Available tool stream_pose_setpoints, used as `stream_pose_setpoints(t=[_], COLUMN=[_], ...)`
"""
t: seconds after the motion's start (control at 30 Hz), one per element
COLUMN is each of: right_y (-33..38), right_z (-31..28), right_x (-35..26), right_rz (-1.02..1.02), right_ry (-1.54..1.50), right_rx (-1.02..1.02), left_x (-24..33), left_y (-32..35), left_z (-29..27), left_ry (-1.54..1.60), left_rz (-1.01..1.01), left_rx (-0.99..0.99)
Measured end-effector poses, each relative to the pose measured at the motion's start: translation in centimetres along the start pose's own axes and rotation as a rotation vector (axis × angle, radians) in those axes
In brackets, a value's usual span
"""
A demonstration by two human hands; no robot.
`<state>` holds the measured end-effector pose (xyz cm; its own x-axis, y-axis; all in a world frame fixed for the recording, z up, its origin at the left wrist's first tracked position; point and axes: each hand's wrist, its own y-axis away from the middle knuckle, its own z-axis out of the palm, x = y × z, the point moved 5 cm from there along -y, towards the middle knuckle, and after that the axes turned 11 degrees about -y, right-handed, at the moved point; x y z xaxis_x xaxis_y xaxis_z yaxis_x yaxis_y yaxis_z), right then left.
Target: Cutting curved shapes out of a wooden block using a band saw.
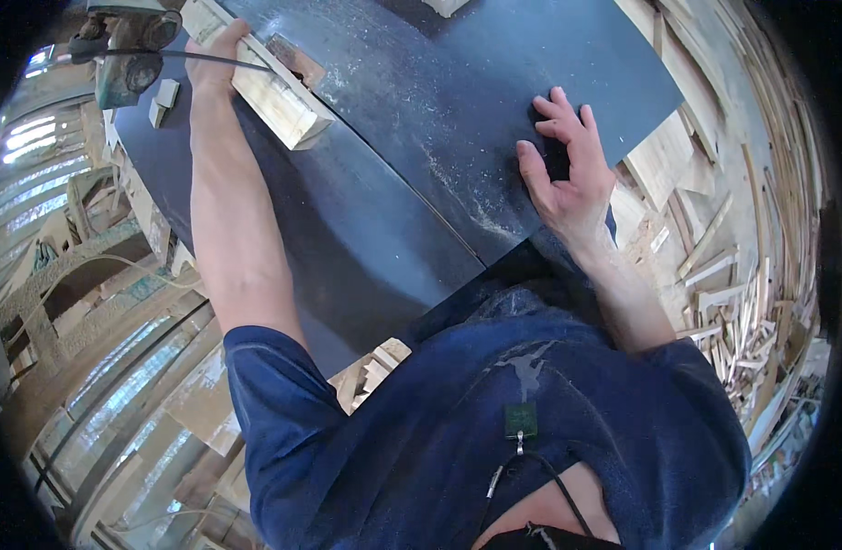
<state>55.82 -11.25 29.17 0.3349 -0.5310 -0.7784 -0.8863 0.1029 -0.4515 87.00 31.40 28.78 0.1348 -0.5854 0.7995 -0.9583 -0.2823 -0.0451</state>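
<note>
1. Head view: the left hand [215, 57] reaches far out to the upper left and closes its fingers around the far end of a pale wooden block [265, 87], a long squared piece lying on the dark board [421, 110].
2. The block runs from under that hand down and to the right; its cut end face shows near the middle of the board, well apart from the other hand.
3. The right hand [568, 174] lies flat on the dark board near its right edge, palm down, fingers spread apart and grasping nothing; the board is directly beneath it.
4. The dark board is dusted with pale sawdust, thickest along a seam that runs diagonally between the two hands.
5. A greenish power tool [128, 46] with a black cable [201, 57] sits just beyond the left hand at the upper left corner; the cable passes across the knuckles.
6. Small wood offcuts [163, 99] lie beside the left wrist.
7. To the right of the board, a heap of wood scraps [732, 302] covers the floor.
8. The person's blue shirt [494, 412] fills the lower part of the view.
</note>
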Motion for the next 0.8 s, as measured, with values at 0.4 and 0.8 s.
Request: stream_pose_setpoints(t=[0.4,0.8], right_y=[-0.4,-0.4], right_z=[0.3,0.4], right_x=[0.2,0.3], right_rz=[0.018,0.021], right_ry=[0.035,0.041], right_rx=[0.026,0.071], left_x=[-1.7,-1.7], left_y=[-1.5,-1.7], left_z=[-0.3,-0.8], left_ry=[-0.047,-0.029], left_rz=[-0.048,-0.06], left_rx=[0.001,0.004])
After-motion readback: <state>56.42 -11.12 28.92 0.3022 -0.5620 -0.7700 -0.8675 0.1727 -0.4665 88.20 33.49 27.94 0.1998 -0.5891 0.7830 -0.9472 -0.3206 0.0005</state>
